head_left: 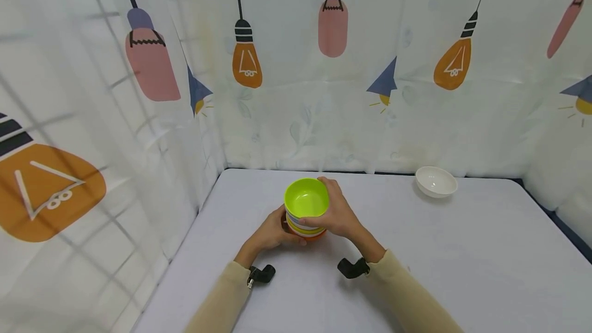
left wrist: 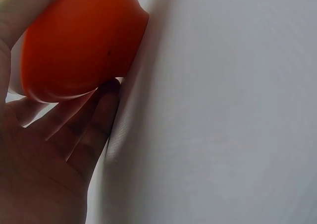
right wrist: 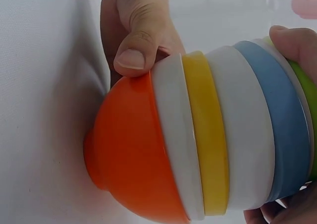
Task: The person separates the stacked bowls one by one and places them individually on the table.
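Observation:
Several nested bowls stand upright as one stack on the table. An orange bowl (right wrist: 131,149) forms its base. Above it in the right wrist view come a white bowl (right wrist: 178,140), a yellow bowl (right wrist: 208,140), another white layer, a blue bowl (right wrist: 277,120) and, on top, a lime green bowl (head_left: 307,198) whose inside shows no contents. My left hand (head_left: 270,233) holds the orange bowl low down, thumb on its near side and fingers round the far side. With my right hand (head_left: 339,212) I grip the green bowl near the stack's top; some fingertips are hidden.
A separate white bowl (head_left: 436,182) sits at the back right of the white table (head_left: 462,261). Behind and to the left hangs a pale curtain (head_left: 287,117) printed with lamps, close to the table's edges.

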